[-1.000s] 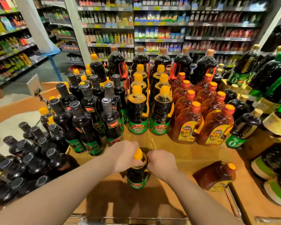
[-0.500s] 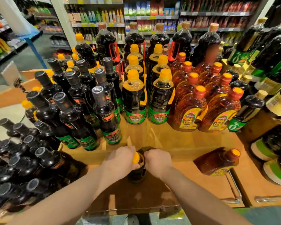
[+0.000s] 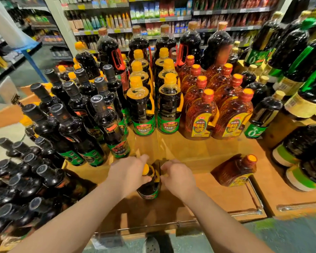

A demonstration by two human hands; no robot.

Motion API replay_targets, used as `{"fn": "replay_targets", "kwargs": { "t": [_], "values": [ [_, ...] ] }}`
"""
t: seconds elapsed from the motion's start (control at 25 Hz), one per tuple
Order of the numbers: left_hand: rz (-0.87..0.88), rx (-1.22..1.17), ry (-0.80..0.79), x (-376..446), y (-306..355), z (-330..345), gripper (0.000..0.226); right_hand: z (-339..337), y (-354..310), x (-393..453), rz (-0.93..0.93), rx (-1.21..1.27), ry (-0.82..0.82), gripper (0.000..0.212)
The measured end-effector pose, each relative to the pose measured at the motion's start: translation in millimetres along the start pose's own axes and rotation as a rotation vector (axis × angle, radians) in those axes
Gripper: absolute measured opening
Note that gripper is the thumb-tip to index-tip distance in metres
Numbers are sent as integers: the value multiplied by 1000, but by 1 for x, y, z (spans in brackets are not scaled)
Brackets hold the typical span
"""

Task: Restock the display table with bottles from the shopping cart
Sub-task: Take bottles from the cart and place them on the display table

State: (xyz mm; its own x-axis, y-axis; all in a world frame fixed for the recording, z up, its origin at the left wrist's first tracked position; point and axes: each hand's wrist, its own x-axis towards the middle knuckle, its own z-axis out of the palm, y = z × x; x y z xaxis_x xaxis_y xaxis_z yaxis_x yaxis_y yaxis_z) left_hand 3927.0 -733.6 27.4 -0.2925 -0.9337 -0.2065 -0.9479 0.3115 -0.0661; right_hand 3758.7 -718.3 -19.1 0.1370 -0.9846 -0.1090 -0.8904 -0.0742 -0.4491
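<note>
Left hand [image 3: 129, 173] grips neck of dark yellow-capped bottle [image 3: 149, 187], upright on display table [image 3: 199, 156] near front edge; right hand [image 3: 177, 177] curls round its other side. Amber bottle [image 3: 234, 171] lies at right.

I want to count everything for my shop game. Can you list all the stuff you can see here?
dark bottle with yellow cap: one, held upright at the table's near edge
dark yellow-capped bottles: two columns, green labels, table centre
amber bottles: two columns, orange-red caps, right of centre
black-capped bottles: many, dark, left side
lying amber bottle: one, on its side, near right
big dark jugs: a row, brown caps, at the back
display table: one, wooden orange-brown
store shelves: behind, colourful packets
left hand: grips the bottle's neck
right hand: holds the bottle's other side
</note>
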Motion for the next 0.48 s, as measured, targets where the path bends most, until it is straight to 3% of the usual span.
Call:
{"fn": "replay_targets", "kwargs": {
  "t": [0.2, 0.48],
  "values": [
    [110, 88, 113, -17, 40, -27, 53, -31, 19, -38, 68, -6, 71, 28],
    [506, 69, 135, -25, 111, -33, 64, -40, 35, -120, 364, -22, 251, 30]
  ]
}}
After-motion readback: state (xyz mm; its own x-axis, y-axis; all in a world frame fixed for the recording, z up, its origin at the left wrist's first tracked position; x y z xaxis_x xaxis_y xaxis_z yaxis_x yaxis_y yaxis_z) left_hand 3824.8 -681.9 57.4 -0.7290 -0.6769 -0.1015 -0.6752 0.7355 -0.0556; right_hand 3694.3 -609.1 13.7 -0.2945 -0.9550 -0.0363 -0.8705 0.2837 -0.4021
